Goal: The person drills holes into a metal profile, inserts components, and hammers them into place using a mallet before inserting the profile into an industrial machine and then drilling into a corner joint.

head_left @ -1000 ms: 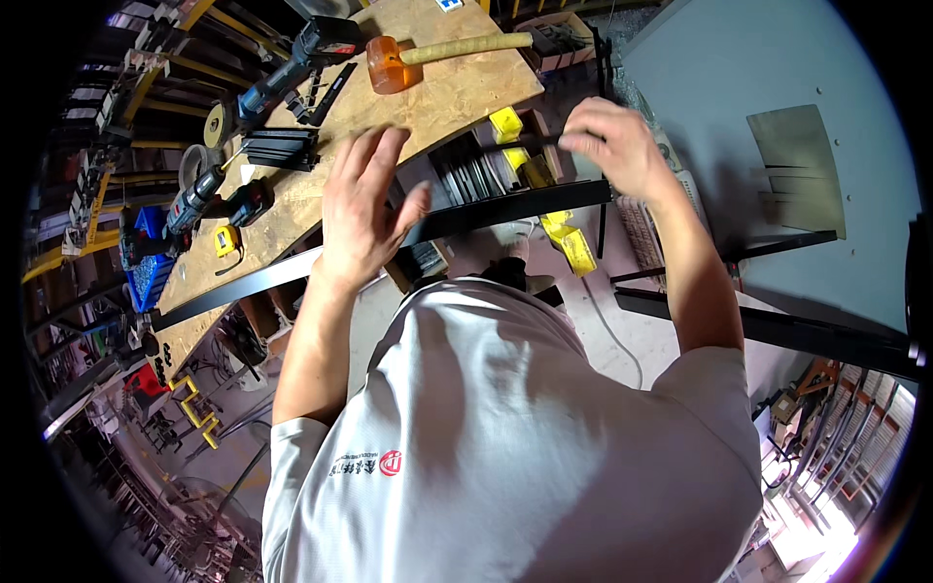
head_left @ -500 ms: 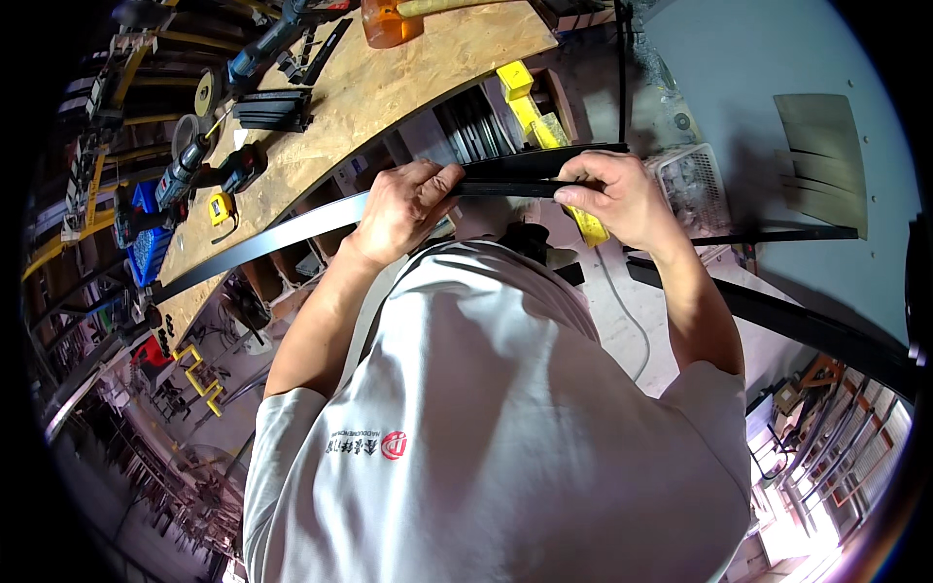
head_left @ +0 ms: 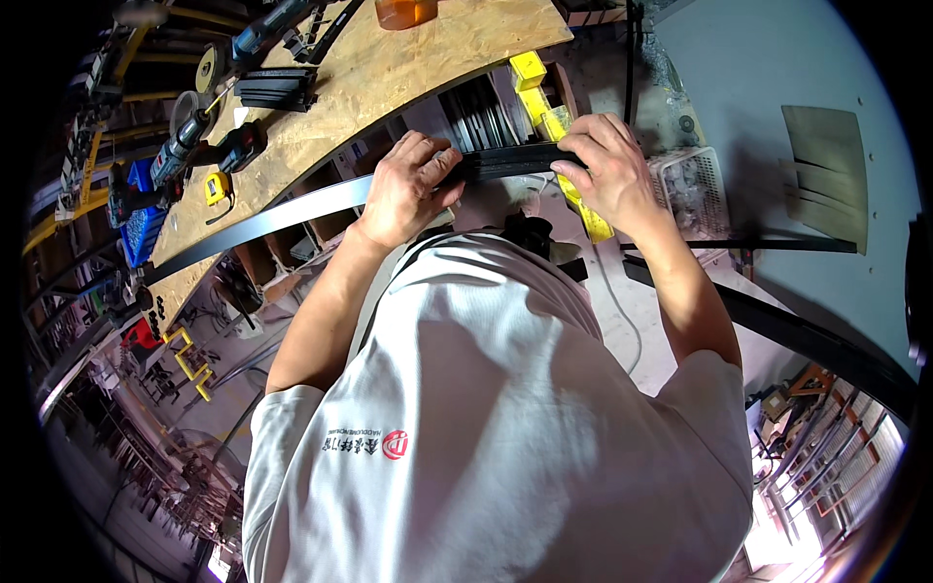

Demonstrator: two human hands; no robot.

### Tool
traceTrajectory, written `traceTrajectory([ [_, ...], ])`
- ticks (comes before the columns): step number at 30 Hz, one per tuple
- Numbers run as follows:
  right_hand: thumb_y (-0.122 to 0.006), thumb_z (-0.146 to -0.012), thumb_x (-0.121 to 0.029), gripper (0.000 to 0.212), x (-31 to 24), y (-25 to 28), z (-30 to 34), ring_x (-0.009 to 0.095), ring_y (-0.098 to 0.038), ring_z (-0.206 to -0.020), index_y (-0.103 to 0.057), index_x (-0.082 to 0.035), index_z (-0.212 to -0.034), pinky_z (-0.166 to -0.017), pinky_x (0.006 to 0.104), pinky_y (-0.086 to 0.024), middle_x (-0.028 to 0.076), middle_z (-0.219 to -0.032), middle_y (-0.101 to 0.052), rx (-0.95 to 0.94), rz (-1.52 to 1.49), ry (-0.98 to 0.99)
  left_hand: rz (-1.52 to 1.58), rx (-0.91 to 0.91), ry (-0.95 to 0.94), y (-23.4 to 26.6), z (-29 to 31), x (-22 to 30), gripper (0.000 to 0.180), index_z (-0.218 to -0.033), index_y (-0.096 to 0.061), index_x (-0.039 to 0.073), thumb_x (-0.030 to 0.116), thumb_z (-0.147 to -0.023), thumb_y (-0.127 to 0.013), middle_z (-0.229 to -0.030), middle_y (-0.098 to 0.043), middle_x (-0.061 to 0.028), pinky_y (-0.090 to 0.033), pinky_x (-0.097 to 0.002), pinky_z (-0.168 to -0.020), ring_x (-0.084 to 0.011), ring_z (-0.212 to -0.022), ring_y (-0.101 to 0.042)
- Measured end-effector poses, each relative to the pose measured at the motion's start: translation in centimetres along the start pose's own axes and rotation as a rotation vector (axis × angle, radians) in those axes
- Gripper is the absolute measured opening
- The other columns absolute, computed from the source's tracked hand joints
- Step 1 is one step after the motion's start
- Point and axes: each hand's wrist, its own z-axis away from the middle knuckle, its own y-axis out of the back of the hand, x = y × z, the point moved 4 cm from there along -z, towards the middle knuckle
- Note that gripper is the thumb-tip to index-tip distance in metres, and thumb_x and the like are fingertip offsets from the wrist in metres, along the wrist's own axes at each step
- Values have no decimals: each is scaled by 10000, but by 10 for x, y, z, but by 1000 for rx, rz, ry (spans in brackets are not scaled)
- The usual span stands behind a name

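A long, slim metal profile runs across in front of me, its left stretch silvery and its part between my hands black and grooved. My left hand is closed around it near the middle, thumb on the near side and fingers over the top. At the right end of the black stretch, my right hand pinches it between thumb and bent fingers. The profile's far left part reaches over the workbench corner. My fingers cover parts of it, and I cannot tell whether the black stretch is a separate strip.
The wooden workbench bears cordless drills, a yellow tape measure, short black profiles and an orange container. Below my right hand stands a yellow bar. A white basket and a grey panel are at right.
The dark edges that spread apart between my hands now lie together as one grooved band. My right hand has risen slightly and its grip has shifted. The left hand still holds the profile.
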Motion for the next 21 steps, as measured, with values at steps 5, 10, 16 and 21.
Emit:
traceTrajectory([
  [5, -853, -755, -113, 343, -2, 13, 3, 330, -596, -1110, -699, -34, -1051, -978, 441, -504, 104, -1179, -623, -32, 8, -10, 28, -16, 46, 5, 6, 0, 472, -1098, -672, -11, 41, -678, -882, -1113, -666, -174, -562, -434, -781, -375, -945, -645],
  [10, -852, -747, -88, 333, 5, 7, 12, 332, -599, -1131, -699, -39, -1038, -986, 439, -503, 104, -1198, -630, -62, 31, -33, 84, -36, 117, -1, 11, -8, 431, -1072, -706, -11, 84, -688, -877, -1137, -680, -184, -575, -445, -817, -384, -1002, -650],
  [16, -850, -745, -81, 327, 7, 7, 10, 335, -603, -1133, -696, -39, -1030, -985, 443, -505, 112, -1184, -641, -74, 16, -46, 142, -21, 136, -4, 15, -14, 418, -1086, -708, -3, 83, -709, -868, -1094, -689, -174, -583, -443, -790, -387, -960, -665],
  [21, -853, -749, -93, 375, -4, 19, -5, 354, -593, -1172, -688, -32, -1080, -1016, 445, -495, 124, -1221, -635, -117, -8, -67, 141, 26, 103, 3, 14, -10, 407, -1073, -709, 12, 89, -704, -862, -1071, -683, -176, -585, -443, -786, -383, -951, -669],
])
